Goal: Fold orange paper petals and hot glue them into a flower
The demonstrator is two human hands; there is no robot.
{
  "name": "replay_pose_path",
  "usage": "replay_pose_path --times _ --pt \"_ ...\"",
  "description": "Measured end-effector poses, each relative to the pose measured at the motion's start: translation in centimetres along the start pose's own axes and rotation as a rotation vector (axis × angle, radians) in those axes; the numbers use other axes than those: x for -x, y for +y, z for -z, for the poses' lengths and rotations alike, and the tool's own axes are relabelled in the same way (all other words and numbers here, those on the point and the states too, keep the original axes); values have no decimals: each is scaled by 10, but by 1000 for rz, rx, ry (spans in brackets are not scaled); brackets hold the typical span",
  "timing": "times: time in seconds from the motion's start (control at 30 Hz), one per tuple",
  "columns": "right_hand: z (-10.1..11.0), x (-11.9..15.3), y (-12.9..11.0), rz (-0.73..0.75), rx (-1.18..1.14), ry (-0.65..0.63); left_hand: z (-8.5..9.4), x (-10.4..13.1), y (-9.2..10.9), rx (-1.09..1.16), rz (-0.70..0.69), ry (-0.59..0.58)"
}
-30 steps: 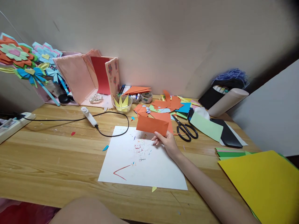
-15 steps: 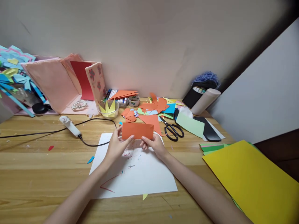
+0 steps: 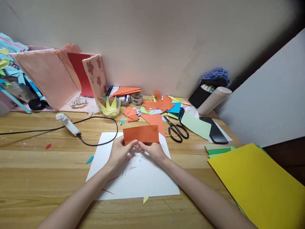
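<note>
An orange paper rectangle is held up above a marked white sheet. My left hand grips its lower left part, thumb on the near face. My right hand pinches the lower edge, its thumb close to the left thumb near the middle. The other fingers are partly hidden behind the paper. Beyond it lie a larger orange piece and black-handled scissors.
Coloured scraps, a clear bowl and tape stand at the back. A corded white device lies left. A phone, bottle and yellow sheets are on the right.
My right thumb and fingers have slid left along the paper's lower edge, towards my left thumb. The orange rectangle looks slightly larger and its tilt has changed a little. The view has shifted slightly.
</note>
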State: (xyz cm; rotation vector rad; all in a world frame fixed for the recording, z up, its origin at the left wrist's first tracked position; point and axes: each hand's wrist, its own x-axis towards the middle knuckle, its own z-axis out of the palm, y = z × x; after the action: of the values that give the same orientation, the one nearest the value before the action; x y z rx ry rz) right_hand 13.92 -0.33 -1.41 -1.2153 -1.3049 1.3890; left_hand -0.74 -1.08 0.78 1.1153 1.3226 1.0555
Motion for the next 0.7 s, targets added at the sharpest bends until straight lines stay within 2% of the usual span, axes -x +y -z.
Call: replay_pose_path --times 0.13,0.3,0.43,0.6,0.7 --pt "4 -3 0 -18 -45 50 6 -2 4 -30 0 47" --pt "6 -8 2 12 -138 102 24 -10 9 -105 -41 71" --pt "10 -10 3 33 -166 183 35 -15 10 -165 -66 54" --pt "27 -18 6 105 -177 312 46 -18 9 -180 -43 47" --pt "37 -23 7 134 -188 266 50 -20 8 -208 -31 -31"
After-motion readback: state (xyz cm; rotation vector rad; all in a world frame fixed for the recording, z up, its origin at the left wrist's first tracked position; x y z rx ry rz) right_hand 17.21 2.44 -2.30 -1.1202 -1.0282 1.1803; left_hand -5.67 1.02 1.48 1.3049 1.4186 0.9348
